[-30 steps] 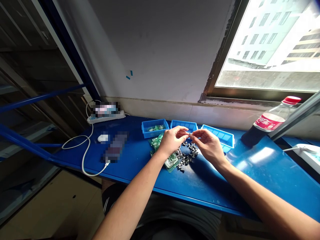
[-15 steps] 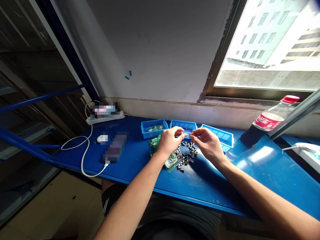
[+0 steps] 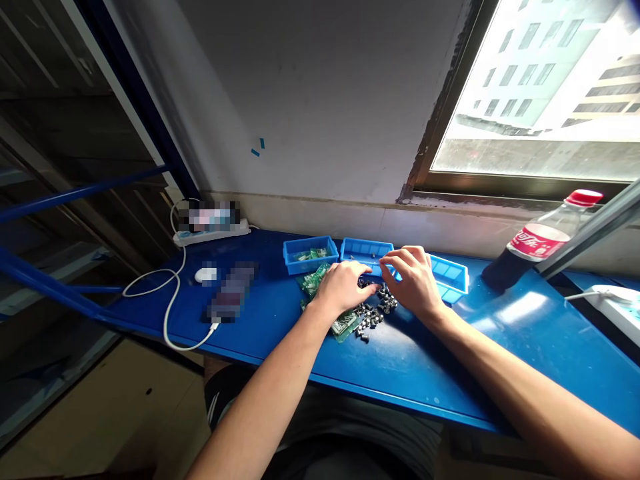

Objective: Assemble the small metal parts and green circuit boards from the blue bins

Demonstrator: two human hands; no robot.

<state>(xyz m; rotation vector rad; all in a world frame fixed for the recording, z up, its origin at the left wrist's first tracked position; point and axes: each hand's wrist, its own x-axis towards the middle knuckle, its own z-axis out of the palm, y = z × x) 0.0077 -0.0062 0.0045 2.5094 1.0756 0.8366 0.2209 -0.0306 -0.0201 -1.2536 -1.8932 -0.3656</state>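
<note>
My left hand (image 3: pixel 344 288) is over the edge of a pile of green circuit boards (image 3: pixel 314 281), its thumb and fingers apart and nothing visible between them. Just right of it lies a heap of small black and silver parts (image 3: pixel 370 320). My right hand (image 3: pixel 413 280) hovers at the front of the middle blue bin (image 3: pixel 367 248), index finger and thumb close together; whatever is between their tips is too small to make out. Part of the heap and the bin's front is hidden by my hands.
A left blue bin (image 3: pixel 310 267) contains some green boards; a right blue bin (image 3: pixel 453 279) is partly behind my right hand. A cola bottle (image 3: pixel 540 240) stands on the right. A phone (image 3: pixel 233 293) with a white cable (image 3: pixel 170 333) lies left, near a power strip (image 3: pixel 215 233).
My hands were together, fingertips meeting at a small part. They have separated: the left fingers have spread and lowered, while the right hand has shifted slightly left toward the middle bin.
</note>
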